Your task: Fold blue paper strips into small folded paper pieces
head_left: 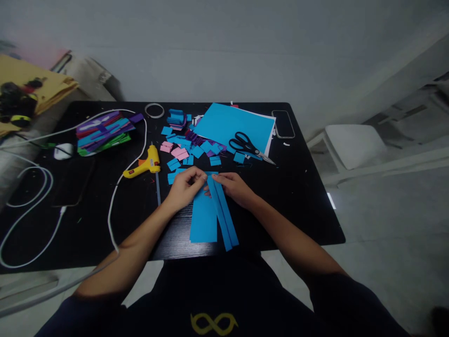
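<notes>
Blue strip (223,213) is pointing lengthwise toward the body (224,286), while the left hand (185,188) and right hand (236,188) are pinching its far end.

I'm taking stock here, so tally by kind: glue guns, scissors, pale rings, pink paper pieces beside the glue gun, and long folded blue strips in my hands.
Glue gun: 1
Scissors: 1
Pale ring: 1
Pink paper pieces: 2
Folded blue strip: 1
Total: 6
</notes>
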The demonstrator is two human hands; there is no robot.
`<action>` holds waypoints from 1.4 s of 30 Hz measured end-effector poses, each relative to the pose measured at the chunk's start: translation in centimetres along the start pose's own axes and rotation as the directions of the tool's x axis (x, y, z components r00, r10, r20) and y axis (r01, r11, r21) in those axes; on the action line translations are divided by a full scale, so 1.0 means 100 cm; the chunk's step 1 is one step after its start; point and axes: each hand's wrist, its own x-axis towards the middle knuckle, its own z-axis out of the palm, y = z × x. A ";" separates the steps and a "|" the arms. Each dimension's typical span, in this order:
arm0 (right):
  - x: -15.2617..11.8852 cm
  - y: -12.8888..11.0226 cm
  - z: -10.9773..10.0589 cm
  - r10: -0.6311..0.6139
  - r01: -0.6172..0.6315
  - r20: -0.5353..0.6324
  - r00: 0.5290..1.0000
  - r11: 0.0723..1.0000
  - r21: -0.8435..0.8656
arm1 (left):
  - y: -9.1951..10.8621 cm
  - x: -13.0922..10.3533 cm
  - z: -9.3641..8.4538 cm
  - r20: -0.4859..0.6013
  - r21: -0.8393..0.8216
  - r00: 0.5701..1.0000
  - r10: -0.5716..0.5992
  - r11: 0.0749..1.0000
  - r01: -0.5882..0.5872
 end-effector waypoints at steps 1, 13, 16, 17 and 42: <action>0.000 0.001 0.000 0.011 -0.012 0.014 1.000 1.000 0.011 | -0.001 0.000 0.000 -0.020 0.013 1.000 0.002 1.000 -0.002; -0.002 -0.001 0.002 -0.061 0.061 0.007 0.998 0.995 -0.077 | -0.003 0.000 -0.001 -0.083 0.043 0.996 -0.016 0.999 0.020; -0.004 -0.002 0.003 -0.064 0.065 0.010 0.998 0.994 -0.090 | -0.003 0.000 -0.002 -0.080 0.048 0.997 -0.011 0.999 0.015; -0.004 -0.002 0.003 -0.061 0.062 0.011 0.998 0.994 -0.095 | -0.003 0.000 -0.002 -0.075 0.051 0.997 -0.008 0.999 0.012; -0.005 -0.003 0.005 -0.017 0.018 0.005 1.000 0.992 -0.126 | 0.003 0.005 -0.005 0.003 -0.125 0.978 -0.208 0.970 0.207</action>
